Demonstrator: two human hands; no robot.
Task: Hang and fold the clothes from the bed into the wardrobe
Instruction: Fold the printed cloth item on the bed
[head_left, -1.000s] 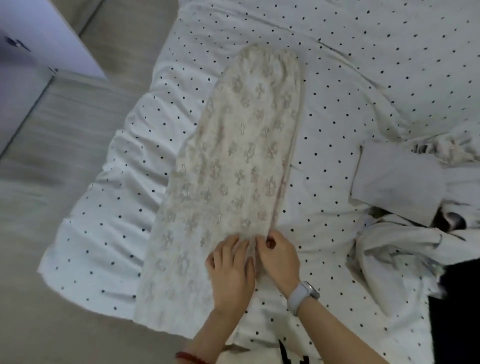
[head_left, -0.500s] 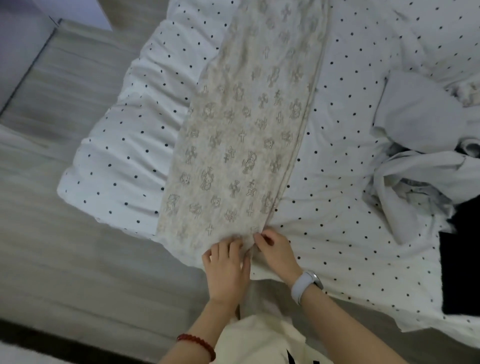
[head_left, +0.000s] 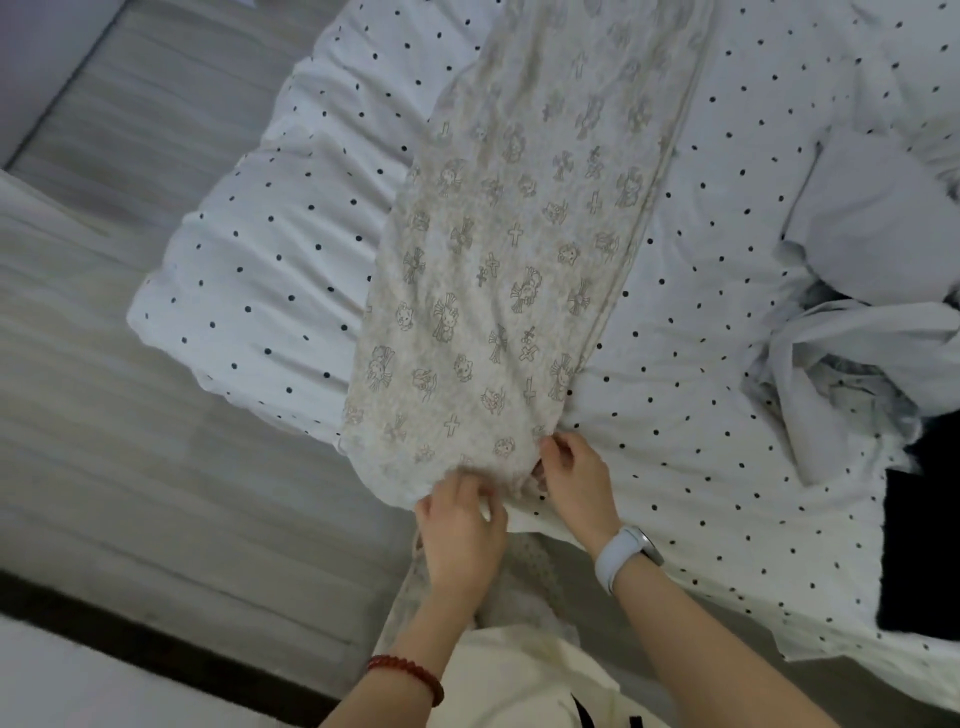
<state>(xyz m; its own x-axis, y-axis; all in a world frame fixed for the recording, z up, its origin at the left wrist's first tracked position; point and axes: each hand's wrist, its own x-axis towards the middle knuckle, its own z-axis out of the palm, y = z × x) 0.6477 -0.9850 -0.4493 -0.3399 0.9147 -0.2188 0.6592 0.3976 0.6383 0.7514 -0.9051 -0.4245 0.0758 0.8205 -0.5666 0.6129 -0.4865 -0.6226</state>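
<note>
My left hand (head_left: 460, 519) & right hand (head_left: 571, 475) both pinch the patterned garment's (head_left: 511, 249) hem at the bed's (head_left: 270, 270) near edge; soft, light, floppy, so prob. best held by hem corners.

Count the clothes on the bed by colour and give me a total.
Beige patterned: 1, the trousers both hands hold
White: 2, the folded piece and the crumpled one
Black: 1, at the right edge
Total: 4
</note>
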